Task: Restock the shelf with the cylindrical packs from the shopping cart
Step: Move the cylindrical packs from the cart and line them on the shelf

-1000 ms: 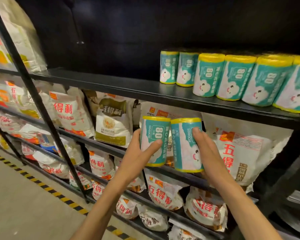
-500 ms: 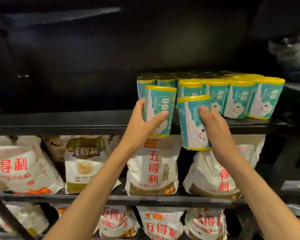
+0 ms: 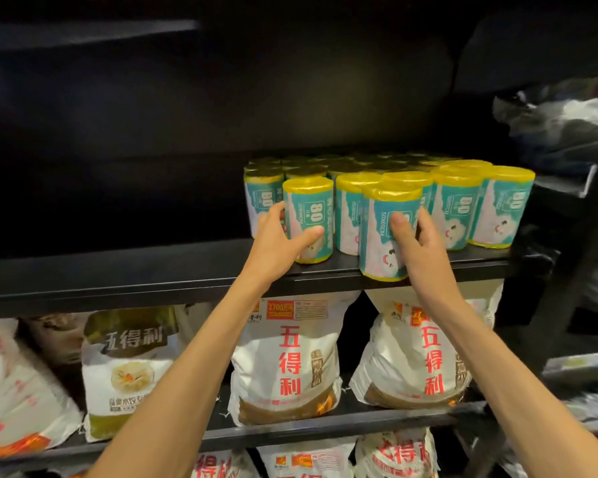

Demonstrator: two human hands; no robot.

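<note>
Both packs have gone up onto the shelf edge now, left hand gripping the left pack and right hand wrapped round the right pack, beside the stocked rows.

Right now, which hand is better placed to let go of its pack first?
Left. The left hand holds its pack upright with its base on the shelf. The right hand's pack overhangs the front edge.
</note>
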